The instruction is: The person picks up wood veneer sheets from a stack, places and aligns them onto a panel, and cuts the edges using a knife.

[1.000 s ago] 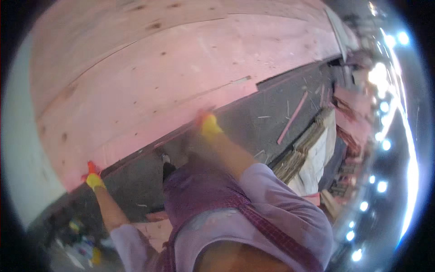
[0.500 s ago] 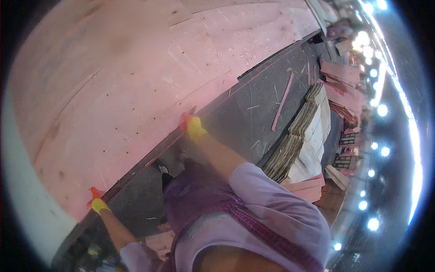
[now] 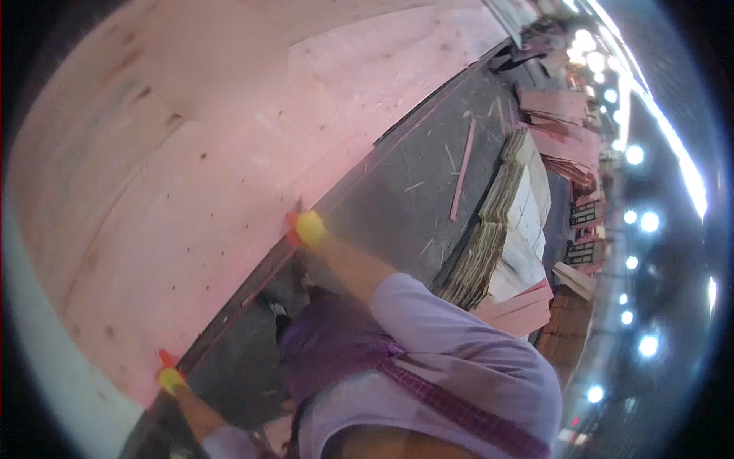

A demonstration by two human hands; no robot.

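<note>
A large pink-stained wooden sheet (image 3: 229, 191), knotted and cracked, spreads across the upper left of the picture. At its near edge, low on the left, my left hand (image 3: 170, 371) in a yellow glove with orange fingers grips the board. My right hand (image 3: 306, 228), gloved alike and slightly blurred, holds the same edge farther up toward the middle. Beneath both forearms are my purple apron (image 3: 321, 344) and one of my shoes on the dark floor.
Right of the sheet, a thin pink strip (image 3: 462, 168) and splinters lie on the grey floor (image 3: 424, 199). Stacks of pale veneer (image 3: 493, 237) and pink veneer (image 3: 558, 122) stand farther right. Another person (image 3: 527, 38) is at the sheet's far end, near bright lights.
The view has turned, so the sheet's edge runs more steeply. In the picture both hands have shifted, the left one downward and the right one down and left, still at the edge.
</note>
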